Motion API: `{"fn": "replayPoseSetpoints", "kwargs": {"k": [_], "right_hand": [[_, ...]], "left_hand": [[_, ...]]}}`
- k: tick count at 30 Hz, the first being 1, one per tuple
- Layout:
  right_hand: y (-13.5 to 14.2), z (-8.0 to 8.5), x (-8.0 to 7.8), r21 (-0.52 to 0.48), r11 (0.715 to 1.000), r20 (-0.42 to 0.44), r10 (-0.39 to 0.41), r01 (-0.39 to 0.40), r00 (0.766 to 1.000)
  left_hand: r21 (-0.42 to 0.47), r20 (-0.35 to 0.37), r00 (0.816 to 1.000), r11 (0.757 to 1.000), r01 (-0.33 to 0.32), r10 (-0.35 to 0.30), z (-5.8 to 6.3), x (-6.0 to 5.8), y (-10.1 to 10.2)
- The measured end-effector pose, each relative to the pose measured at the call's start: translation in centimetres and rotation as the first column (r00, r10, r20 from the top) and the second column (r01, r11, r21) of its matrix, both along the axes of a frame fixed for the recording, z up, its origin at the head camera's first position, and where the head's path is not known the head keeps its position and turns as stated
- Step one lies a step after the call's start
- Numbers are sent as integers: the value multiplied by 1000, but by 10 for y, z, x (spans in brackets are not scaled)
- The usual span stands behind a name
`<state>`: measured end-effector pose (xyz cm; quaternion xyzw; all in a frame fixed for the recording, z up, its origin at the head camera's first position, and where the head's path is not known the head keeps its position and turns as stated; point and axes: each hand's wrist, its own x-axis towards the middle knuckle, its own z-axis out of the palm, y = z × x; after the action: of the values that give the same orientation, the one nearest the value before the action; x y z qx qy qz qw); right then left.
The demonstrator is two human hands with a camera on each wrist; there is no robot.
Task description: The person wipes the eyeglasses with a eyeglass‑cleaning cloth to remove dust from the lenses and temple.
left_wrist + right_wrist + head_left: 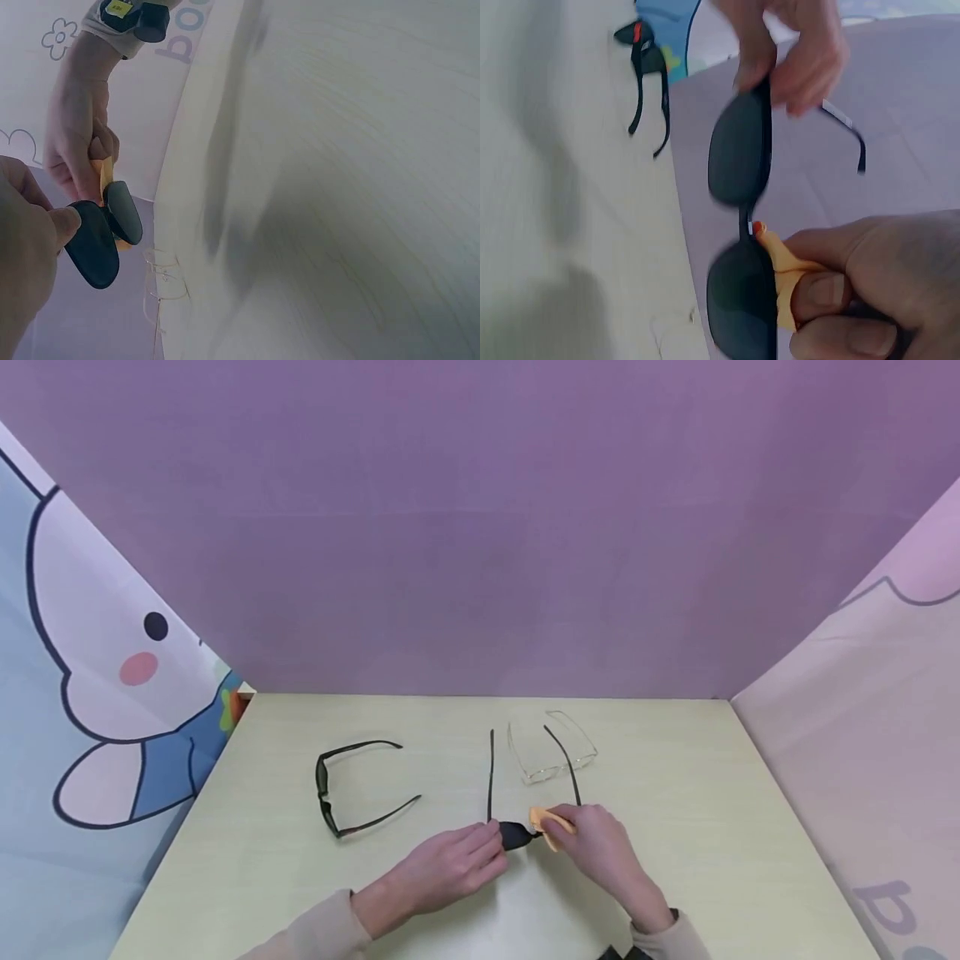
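Dark sunglasses (514, 836) are held above the table, their thin black temples pointing away from me. My left hand (459, 865) pinches the frame at its left end, by the hinge. My right hand (600, 850) grips a folded orange cloth (542, 820) against the lens on the right, near the bridge. In the right wrist view both dark lenses (740, 150) show, with the cloth (786, 277) bunched between thumb and fingers behind the lower one. The left wrist view shows my left thumb on a lens (96, 247).
A second pair of black sunglasses (324, 793) lies unfolded on the left of the pale table (720, 827). Thin-framed clear eyeglasses (546, 773) lie behind the held pair. A purple panel (480, 543) stands along the back, with printed cloth (112, 735) at the sides.
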<state>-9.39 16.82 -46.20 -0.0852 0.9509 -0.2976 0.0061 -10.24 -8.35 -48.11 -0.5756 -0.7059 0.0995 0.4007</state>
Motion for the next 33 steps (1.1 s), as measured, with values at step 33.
{"fn": "replayPoseSetpoints", "kwargs": {"k": [33], "right_hand": [[0, -2, -9, 20, 998, 8, 59, -59, 998]], "left_hand": [[21, -8, 1000, 1000, -15, 15, -4, 2, 2]]}}
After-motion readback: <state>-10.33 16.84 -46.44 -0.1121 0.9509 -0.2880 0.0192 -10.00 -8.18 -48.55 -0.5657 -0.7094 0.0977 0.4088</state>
